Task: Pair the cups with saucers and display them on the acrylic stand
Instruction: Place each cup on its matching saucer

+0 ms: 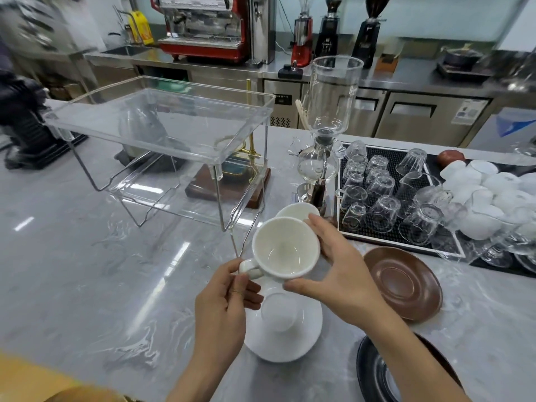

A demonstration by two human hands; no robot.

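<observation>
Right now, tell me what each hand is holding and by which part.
Both hands hold one white cup: the left hand pinches its handle, the right hand grips its rim and far side. It hangs above the white saucer.

Steel back counter [406, 79], marble worktop [87, 271]
</observation>
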